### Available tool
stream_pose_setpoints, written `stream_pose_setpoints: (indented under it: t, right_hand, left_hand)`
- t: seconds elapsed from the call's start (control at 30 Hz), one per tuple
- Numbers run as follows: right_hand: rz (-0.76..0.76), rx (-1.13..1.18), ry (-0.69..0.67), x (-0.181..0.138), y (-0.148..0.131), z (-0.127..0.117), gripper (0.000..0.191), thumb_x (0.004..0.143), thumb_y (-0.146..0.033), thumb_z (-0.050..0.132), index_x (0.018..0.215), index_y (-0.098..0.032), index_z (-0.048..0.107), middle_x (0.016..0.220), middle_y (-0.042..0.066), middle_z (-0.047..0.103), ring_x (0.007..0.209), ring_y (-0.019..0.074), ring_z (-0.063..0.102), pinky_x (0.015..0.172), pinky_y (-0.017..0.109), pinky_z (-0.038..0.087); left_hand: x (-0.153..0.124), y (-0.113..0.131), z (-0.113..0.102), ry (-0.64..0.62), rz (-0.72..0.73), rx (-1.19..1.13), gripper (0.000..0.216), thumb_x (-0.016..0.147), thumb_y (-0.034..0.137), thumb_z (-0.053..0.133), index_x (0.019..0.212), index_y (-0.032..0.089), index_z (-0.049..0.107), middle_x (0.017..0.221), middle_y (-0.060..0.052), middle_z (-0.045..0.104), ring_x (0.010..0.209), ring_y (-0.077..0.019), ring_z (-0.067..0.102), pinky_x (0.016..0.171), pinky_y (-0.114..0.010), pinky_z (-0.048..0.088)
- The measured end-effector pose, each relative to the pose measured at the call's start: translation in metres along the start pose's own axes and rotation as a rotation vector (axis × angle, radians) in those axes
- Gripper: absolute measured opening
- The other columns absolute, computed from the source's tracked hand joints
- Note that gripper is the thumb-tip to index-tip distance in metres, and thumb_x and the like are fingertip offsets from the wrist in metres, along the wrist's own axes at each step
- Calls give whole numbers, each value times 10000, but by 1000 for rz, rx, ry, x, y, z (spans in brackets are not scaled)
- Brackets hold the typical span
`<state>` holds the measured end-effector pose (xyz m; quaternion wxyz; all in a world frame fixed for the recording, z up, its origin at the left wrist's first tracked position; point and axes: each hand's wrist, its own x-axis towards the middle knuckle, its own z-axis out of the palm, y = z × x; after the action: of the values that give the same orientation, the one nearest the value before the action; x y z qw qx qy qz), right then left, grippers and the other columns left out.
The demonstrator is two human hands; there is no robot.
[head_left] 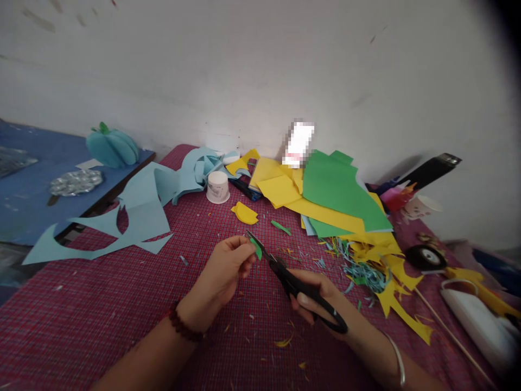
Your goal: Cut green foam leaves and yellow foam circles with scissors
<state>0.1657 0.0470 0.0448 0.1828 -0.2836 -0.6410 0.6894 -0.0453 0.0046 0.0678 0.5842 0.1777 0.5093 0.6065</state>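
Note:
My left hand (226, 269) pinches a small green paper piece (256, 248) between thumb and fingertips above the red checked tablecloth (101, 304). My right hand (315, 298) grips black scissors (293, 282), fingers through the handles. The blades point up and left and meet the green piece. A dark bead bracelet sits on my left wrist and a metal bangle on my right.
Green sheets (337, 187) and yellow sheets (280, 187) lie stacked at the back. Light blue cut-out paper (134, 217) lies left. A white cup (217, 187), paper scraps (366, 271), a tape roll (427, 258), a thin stick (451, 336) and a blue paper pumpkin (112, 146) surround them.

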Motion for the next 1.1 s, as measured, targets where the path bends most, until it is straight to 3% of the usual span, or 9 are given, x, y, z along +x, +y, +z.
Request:
stream_pose_setpoints:
  t: [0.67,0.83,0.9,0.97,1.03,1.1]
  right_hand:
    - [-17,-78,-10,3,-8,4,462,805,-386,652,1234,-220,607,541,-61,432,402,53,332,383,201,236]
    - [6,-108,-2,2,-7,6,453,822,-374,639,1242,-210,599,567,-48,495,399,55,346,374,199,269]
    - [-38,-188,54,4,-9,3,442,826,-357,634,1243,-217,598,688,-1,605,483,89,472,439,221,381]
    - [-92,-372,146,6,-12,-3,444,828,-293,626,1266,-242,578,938,55,677,729,164,608,636,297,497]
    - [-135,-647,217,6,-16,-10,496,816,-202,607,1304,-263,542,1150,80,644,975,227,603,842,388,484]
    - [-149,-901,235,6,-21,-17,537,801,-149,588,1326,-242,521,1170,100,625,1020,246,589,902,420,460]
  left_hand:
    - [1,-4,0,7,-10,-26,175,629,204,675,581,164,511,505,47,529,414,-45,400,391,-174,244]
    - [1,-5,1,24,0,-52,170,651,176,677,576,164,524,502,38,531,428,-55,403,405,-181,257]
    - [1,-4,0,18,-1,-48,168,672,163,671,571,163,536,503,36,530,436,-58,404,411,-183,265]
    - [0,-2,-2,24,13,-39,157,678,154,670,573,164,553,507,38,528,451,-65,415,417,-182,284]
    - [0,4,-7,56,47,-36,144,652,152,688,573,169,569,515,42,537,468,-74,440,419,-176,318]
    - [3,12,-14,51,76,-33,157,620,168,717,562,166,571,636,18,628,514,-76,476,432,-168,362]
